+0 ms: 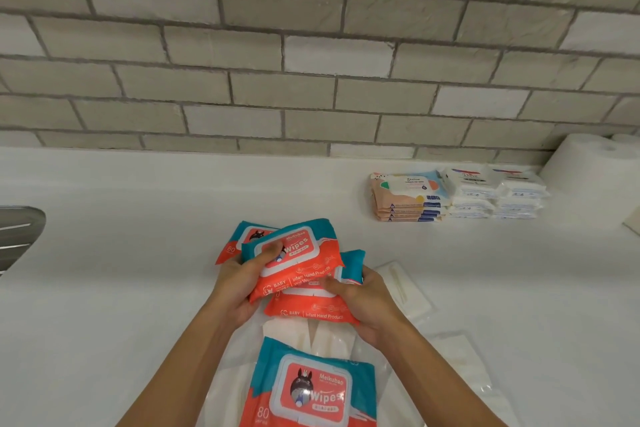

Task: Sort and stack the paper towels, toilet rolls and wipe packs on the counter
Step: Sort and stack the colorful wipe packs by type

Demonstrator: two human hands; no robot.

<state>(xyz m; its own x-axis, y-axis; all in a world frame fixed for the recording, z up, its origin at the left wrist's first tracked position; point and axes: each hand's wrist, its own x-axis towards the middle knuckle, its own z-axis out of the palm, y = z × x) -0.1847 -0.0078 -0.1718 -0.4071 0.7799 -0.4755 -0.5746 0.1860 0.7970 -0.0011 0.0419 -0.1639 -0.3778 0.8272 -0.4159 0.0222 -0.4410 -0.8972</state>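
Above the white counter [121, 253], my left hand [239, 282] clamps the top orange-and-teal plastic baby-wipes pack [294, 255], thumb on its lid, while my right hand [367, 298] grips a second matching pack [313, 305] just beneath, both forearms reaching in from 6 o'clock. A third matching pack [311, 388] lies at 6 o'clock on clear-wrapped white paper towels [450, 357]; at 2 o'clock, well apart, stand stacked peach wipe packs [408, 199], white wipe packs [495, 194] and a white paper roll [592, 166] before the grey brick wall [311, 45].

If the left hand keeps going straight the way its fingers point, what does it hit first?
The left hand already grips the top wipes pack. Beyond that lies bare counter, then probably the brick wall; depth is unclear.
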